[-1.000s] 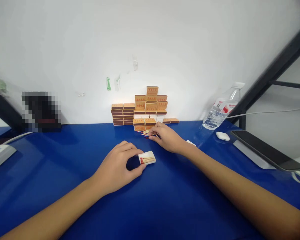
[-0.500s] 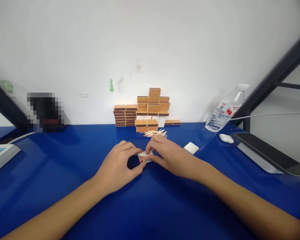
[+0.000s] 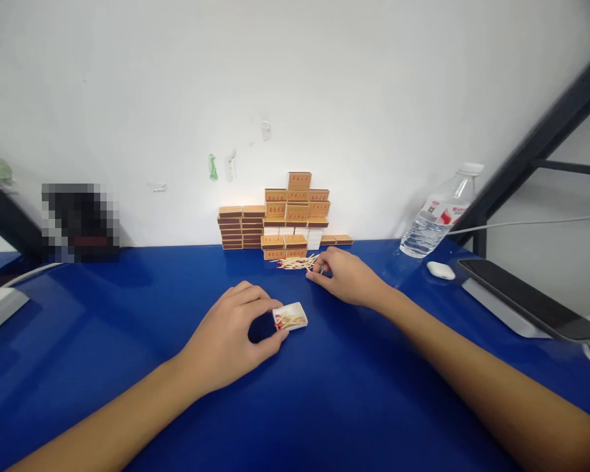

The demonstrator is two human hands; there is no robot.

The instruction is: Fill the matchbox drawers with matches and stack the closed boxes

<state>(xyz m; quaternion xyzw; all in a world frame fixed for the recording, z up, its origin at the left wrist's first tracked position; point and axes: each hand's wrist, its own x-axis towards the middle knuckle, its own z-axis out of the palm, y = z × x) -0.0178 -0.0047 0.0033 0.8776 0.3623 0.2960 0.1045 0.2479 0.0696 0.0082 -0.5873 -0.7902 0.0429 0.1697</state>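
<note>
My left hand [image 3: 236, 324] grips the left end of a small white matchbox tray [image 3: 297, 311] between thumb and fingertips. The tray lies on the blue table, with several red-tipped matchsticks [image 3: 290, 321] inside it. Farther back, my right hand [image 3: 347, 274] is at the right edge of a loose pile of matchsticks [image 3: 295, 263]. Its thumb and fingers are pinched together on matchsticks there; how many is hidden. Behind the pile stands a stepped stack of orange matchboxes [image 3: 298, 211], with white trays [image 3: 315, 238] among the lower rows.
Two columns of matchboxes [image 3: 241, 229] stand at the stack's left, and flat matchboxes [image 3: 337, 240] lie at its right. Along the right are a tilted water bottle [image 3: 430, 219], a white earphone case [image 3: 441, 270] and a phone [image 3: 531, 295]. A power strip [image 3: 2, 311] sits at far left.
My right hand has left the tray and moved back to the matchstick pile. The tray's contents now show. My left hand keeps its hold on the tray.
</note>
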